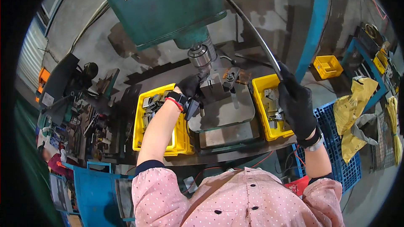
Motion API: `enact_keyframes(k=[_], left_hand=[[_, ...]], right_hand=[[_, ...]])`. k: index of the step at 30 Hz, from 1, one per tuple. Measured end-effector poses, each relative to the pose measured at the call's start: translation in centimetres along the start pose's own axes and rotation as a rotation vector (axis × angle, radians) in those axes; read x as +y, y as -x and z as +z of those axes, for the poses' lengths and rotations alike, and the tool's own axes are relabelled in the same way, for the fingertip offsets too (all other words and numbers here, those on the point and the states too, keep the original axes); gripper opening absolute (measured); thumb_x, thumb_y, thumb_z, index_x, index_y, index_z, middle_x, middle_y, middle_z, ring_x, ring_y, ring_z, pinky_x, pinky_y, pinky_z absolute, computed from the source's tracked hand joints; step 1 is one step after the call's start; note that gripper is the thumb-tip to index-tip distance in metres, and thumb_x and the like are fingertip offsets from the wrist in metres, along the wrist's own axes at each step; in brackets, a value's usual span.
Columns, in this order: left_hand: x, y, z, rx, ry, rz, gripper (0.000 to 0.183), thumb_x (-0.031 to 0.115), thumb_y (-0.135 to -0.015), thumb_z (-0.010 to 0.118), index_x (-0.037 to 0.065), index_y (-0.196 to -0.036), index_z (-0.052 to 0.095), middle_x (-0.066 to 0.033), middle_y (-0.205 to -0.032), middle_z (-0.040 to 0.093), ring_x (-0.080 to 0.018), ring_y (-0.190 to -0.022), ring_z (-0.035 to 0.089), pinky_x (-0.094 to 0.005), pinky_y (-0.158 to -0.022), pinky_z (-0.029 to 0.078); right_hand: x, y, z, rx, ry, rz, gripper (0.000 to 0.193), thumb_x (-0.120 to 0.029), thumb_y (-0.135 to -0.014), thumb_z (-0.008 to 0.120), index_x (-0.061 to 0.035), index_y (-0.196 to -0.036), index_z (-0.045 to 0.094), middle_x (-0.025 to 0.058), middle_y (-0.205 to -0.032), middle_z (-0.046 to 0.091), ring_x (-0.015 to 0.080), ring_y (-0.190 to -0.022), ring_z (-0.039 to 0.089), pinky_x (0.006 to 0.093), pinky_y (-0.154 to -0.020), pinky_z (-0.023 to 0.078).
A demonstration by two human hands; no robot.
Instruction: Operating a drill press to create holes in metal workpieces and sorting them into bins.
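A green drill press (168, 12) stands before me, its silver chuck (200, 56) over a metal fixture block (213, 87) on the press table (227, 110). My right hand (296, 101), in a black glove, is closed around the lower end of the press's long feed lever (256, 33). Beside the fixture and just under the chuck is my left hand (190, 86), also gloved in black. Its fingers reach to the block's left side, but they blend into the dark parts there, so whether they grip a workpiece is hidden. A clamp bolt (230, 77) stands at the block's right.
Yellow bins with small metal brackets flank the press table: a left bin (136, 132) and a right bin (269, 133). Farther right are a blue post (313, 29), a yellow crate (328, 67), a blue pallet (351, 170) and yellow sacks (353, 109). Another machine (59, 94) stands left.
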State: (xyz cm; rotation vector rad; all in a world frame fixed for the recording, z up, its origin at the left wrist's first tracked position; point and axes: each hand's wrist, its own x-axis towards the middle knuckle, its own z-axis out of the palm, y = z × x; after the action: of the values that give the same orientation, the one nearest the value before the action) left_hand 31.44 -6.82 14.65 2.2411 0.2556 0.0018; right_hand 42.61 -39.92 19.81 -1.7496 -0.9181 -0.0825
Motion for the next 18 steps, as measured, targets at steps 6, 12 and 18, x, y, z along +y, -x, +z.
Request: enact_keyframes(k=[6,12,18], left_hand=[[-3.2,-0.9,-0.9,0.088,-0.587,0.237,0.062,0.02,-0.065,0.073,0.009,-0.121,0.049,-0.0147,-0.11,0.06,-0.0321,-0.102,0.056,-0.0367,-0.088,0.043],[-3.4,-1.6,-0.7,0.016,-0.488,0.11,0.095,0.015,-0.049,0.084,0.01,-0.132,0.039,-0.0142,-0.124,0.053,-0.0327,-0.117,0.048,-0.0371,-0.098,0.038],[-2.8,-1.4,-0.9,0.022,-0.325,0.16,0.07,0.012,-0.057,0.077,0.009,-0.121,0.05,-0.014,-0.116,0.057,-0.0302,-0.107,0.054,-0.0356,-0.092,0.041]], right_hand=[[-0.6,0.0,-0.4,-0.018,0.033,0.008,0.041,-0.011,-0.086,0.054,-0.0113,-0.127,0.052,0.0124,-0.069,0.062,0.018,-0.055,0.057,0.0301,-0.05,0.041],[-0.3,-0.1,-0.3,-0.041,0.012,0.037,0.041,-0.013,-0.086,0.054,-0.0115,-0.127,0.051,0.0119,-0.066,0.059,0.0181,-0.053,0.055,0.0306,-0.049,0.04],[-0.4,-0.2,-0.3,-0.056,-0.069,0.065,0.041,-0.014,-0.086,0.054,-0.0107,-0.127,0.051,0.0108,-0.065,0.058,0.0177,-0.052,0.055,0.0311,-0.047,0.038]])
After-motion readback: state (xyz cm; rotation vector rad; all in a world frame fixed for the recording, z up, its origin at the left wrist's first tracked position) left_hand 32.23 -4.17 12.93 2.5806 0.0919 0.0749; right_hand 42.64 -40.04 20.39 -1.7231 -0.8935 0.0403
